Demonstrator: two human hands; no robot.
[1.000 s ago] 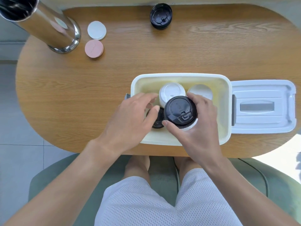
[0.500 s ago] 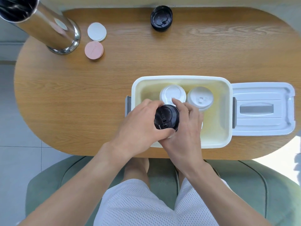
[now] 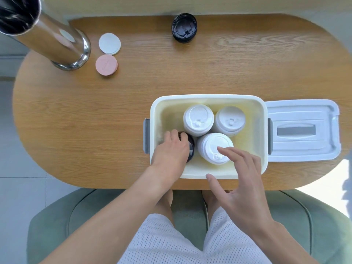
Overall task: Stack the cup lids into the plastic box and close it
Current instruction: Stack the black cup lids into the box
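Head view: we are observing the left hand (image 3: pixel 171 149) reaching into the plastic box (image 3: pixel 207 98), its fingers closing over a black lid stack (image 3: pixel 191 147) in the near-left corner. The right hand (image 3: pixel 242 180) is hovering with fingers spread and grasping nothing, its fingertips over the nearest white lid stack (image 3: pixel 213 145). Two more white lid stacks (image 3: pixel 198 119) are standing beyond both hands. The box cover (image 3: pixel 301 130) is lying on the table (image 3: pixel 95 121) to the right of the right hand. One black lid (image 3: pixel 184 27) is sitting far beyond the hands.

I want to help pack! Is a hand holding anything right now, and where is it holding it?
The left hand covers the black lid stack in the box from above; whether its grip is closed cannot be told. The right hand is open and holds nothing.
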